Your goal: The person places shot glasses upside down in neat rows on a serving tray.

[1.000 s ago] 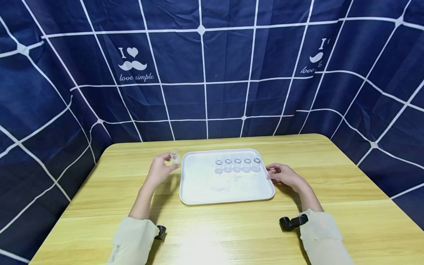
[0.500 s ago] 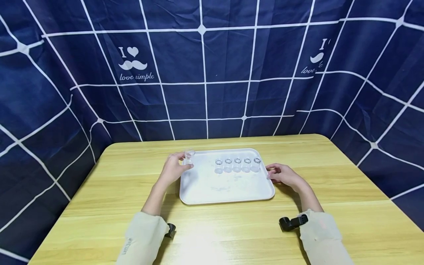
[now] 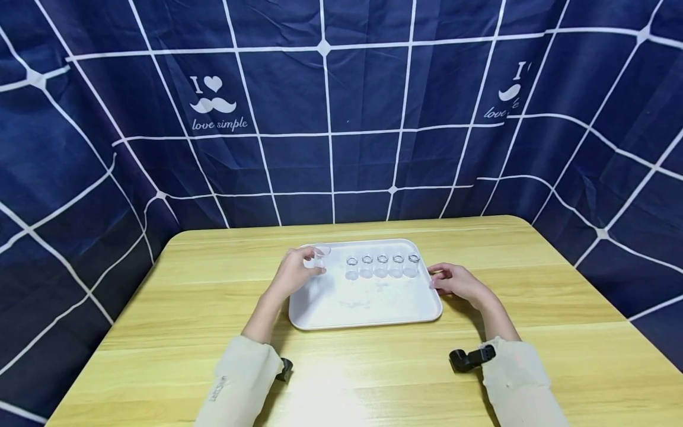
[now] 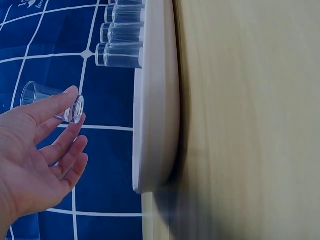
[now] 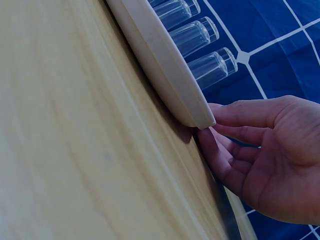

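Head view, left hand (image 3: 295, 274): pinches a small clear glass (image 3: 322, 257) between thumb and fingers, held above the left part of the white tray (image 3: 341, 311).
Held glass: transparent, short, round, upright, apparently empty.
Row of glasses (image 3: 381, 265): five like it, side by side along the tray's far half.
Right hand (image 3: 458, 280): fingers loosely bent, touching the tray's right edge, gripping nothing.
Table (image 3: 533, 320): pale wood.
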`<action>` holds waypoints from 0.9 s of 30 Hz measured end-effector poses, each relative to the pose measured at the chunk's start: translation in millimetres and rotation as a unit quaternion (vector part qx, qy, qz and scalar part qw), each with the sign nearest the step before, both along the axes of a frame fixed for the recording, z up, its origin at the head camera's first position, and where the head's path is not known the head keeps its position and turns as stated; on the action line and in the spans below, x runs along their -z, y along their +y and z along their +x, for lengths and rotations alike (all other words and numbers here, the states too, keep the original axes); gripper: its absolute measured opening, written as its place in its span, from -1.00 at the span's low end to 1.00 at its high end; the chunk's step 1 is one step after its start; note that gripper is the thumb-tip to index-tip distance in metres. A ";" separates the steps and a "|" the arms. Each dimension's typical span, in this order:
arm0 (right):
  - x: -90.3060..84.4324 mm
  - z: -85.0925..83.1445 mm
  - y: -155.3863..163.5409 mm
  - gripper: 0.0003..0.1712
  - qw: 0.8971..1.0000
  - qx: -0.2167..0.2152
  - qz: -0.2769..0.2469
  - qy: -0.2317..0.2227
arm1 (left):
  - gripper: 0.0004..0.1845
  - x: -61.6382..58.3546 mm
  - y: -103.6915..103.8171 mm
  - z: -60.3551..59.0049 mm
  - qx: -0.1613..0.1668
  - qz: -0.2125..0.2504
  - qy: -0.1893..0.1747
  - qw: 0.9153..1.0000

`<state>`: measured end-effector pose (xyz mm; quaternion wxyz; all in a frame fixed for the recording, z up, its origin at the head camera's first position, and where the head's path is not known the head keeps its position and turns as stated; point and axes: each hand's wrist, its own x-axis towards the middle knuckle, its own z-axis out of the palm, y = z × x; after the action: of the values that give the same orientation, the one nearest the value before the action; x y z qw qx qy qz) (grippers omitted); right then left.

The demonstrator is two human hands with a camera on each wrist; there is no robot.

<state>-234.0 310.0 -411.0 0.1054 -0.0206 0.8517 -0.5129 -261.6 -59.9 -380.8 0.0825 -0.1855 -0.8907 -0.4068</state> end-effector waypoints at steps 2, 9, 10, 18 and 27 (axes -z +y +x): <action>0.4 -0.6 0.0 -0.50 1.000 0.000 -0.001 -0.002 | -0.76 0.7 1.8 -0.7 0.003 -0.007 -0.005 1.000; 0.1 -1.4 -1.0 -0.51 1.000 -0.001 -0.001 -0.005 | -0.72 0.6 5.7 -1.7 0.007 -0.031 -0.016 0.999; -0.1 -1.5 -1.2 -0.51 1.000 -0.002 0.001 -0.004 | -0.71 0.2 5.7 -1.4 0.004 -0.032 -0.019 0.999; 0.2 -0.9 -0.5 -0.51 1.000 -0.001 -0.002 -0.004 | -0.65 -0.5 1.6 -1.0 -0.018 -0.009 -0.053 0.998; 0.9 -0.3 0.4 -0.51 1.000 -0.001 -0.001 -0.004 | -0.72 0.1 -0.8 -1.7 -0.027 -0.017 -0.039 0.999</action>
<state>-234.2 310.3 -411.9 0.1088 -0.0195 0.8507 -0.5139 -263.4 -60.7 -381.0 0.0554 -0.1465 -0.9049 -0.3957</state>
